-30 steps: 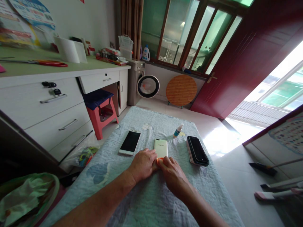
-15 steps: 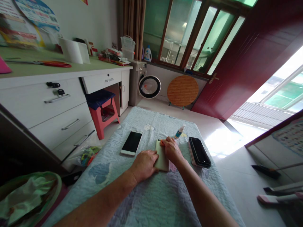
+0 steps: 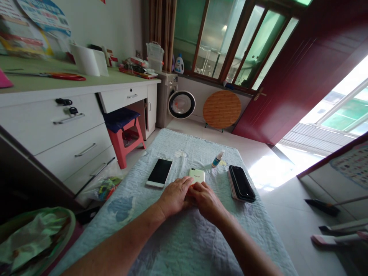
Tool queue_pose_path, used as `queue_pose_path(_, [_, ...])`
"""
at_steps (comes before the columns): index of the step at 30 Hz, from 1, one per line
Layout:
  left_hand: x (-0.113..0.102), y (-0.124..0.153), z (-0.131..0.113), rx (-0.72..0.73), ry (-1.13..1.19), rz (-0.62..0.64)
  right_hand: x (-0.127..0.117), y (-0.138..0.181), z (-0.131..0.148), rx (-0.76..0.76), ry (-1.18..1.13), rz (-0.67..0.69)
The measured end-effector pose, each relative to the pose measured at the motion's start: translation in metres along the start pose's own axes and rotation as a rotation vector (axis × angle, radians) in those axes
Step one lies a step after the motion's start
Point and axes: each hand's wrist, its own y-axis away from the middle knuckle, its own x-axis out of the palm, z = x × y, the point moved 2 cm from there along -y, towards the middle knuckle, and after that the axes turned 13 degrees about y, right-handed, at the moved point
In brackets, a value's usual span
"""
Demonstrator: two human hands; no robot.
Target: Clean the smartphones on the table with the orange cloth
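A pale phone [image 3: 197, 174] lies back up on the quilted cloth, its upper end with the camera and lettering showing. My left hand [image 3: 175, 194] holds the phone by its left side, fingertips over its back. Bent over the phone's lower part, my right hand [image 3: 206, 199] pinches a small orange piece [image 3: 192, 185] against it. Most of that piece is hidden, so its kind is unclear. The hands touch each other. To the left lies a white phone [image 3: 160, 172] with a dark screen. A small spray bottle [image 3: 217, 159] stands beyond my right hand.
Stacked dark phones [image 3: 242, 184] lie on the right of the quilted cloth [image 3: 138, 230]. A white desk [image 3: 71, 134] and red stool [image 3: 122, 134] stand left, with a lined bin [image 3: 66, 234] nearer. A washing machine [image 3: 165, 103] has its door open.
My right hand has moved from the phone's upper end down toward its lower part, beside my left hand. The lettering on the phone's back now shows.
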Motion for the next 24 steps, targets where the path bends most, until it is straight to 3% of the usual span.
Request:
queue_pose_path(4, [-0.003,-0.001,0.000,0.046,-0.016,0.046,-0.003,0.011,0.001,-0.016,-0.032,0.002])
queue_pose_path(12, [-0.005,-0.002,0.005,0.078,0.011,0.059,0.008,0.012,-0.023,0.229,0.010,-0.089])
queue_pose_path(24, [-0.007,-0.004,0.016,0.062,0.084,0.142,0.008,0.006,0.006,0.089,-0.093,-0.090])
